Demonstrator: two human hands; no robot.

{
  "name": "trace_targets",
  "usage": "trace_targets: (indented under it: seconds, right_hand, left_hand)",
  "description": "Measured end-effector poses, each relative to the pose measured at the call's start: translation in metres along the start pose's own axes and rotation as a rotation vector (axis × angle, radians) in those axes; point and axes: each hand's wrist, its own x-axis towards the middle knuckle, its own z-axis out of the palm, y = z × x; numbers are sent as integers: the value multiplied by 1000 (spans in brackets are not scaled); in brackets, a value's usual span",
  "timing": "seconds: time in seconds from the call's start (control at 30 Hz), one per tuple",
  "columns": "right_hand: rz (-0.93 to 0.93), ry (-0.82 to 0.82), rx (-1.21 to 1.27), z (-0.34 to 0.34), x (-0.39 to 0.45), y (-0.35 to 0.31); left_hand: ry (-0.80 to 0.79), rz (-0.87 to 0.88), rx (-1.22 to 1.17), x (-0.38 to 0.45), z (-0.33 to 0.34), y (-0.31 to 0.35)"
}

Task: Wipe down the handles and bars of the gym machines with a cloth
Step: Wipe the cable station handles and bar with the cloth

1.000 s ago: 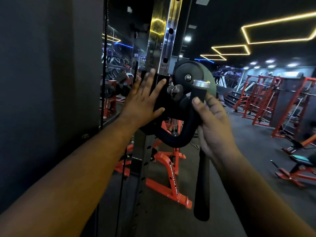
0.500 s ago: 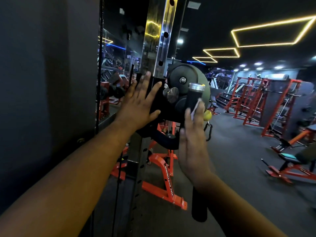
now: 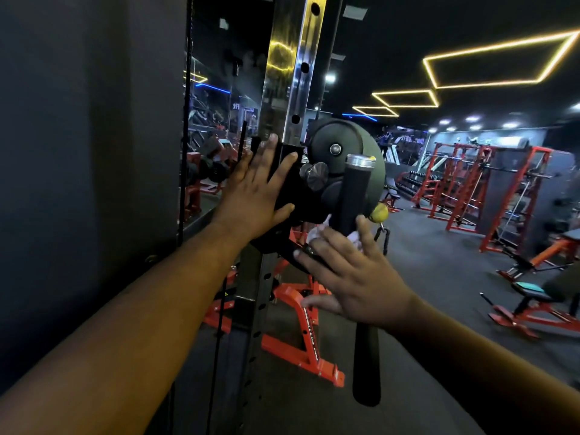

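Observation:
A black curved handle (image 3: 354,186) with a silver end cap hangs from the black carriage (image 3: 290,180) on a chrome upright post (image 3: 290,73). My right hand (image 3: 354,277) presses a white cloth (image 3: 315,235) against the lower part of the handle's grip, fingers spread; the cloth peeks out between them. My left hand (image 3: 254,199) lies flat on the carriage, fingers straight. A black pulley disc (image 3: 332,136) sits behind the handle. The handle's lower grip (image 3: 365,372) hangs below my right hand.
A dark panel (image 3: 88,183) fills the left side, with a cable (image 3: 185,120) running beside it. An orange frame base (image 3: 301,340) stands on the floor below. Orange racks (image 3: 470,189) and benches (image 3: 533,302) are at the right, across open grey floor.
My right hand let go of the handle's bend, slid down the upright grip with the cloth, and now presses lower with fingers spread. The left hand stayed on the carriage.

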Motion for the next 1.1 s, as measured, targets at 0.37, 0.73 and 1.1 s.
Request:
trace_targets:
  seconds: [0.37, 0.73, 1.1]
  right_hand:
    - [106, 61, 17, 5, 5, 5]
    - [973, 202, 797, -16, 41, -53]
    - [1227, 437, 1477, -32, 64, -11]
  left_hand:
    - [-15, -9, -19, -1, 1, 1]
    - [-35, -20, -30, -2, -3, 3]
    - [-60, -23, -49, 1, -5, 5]
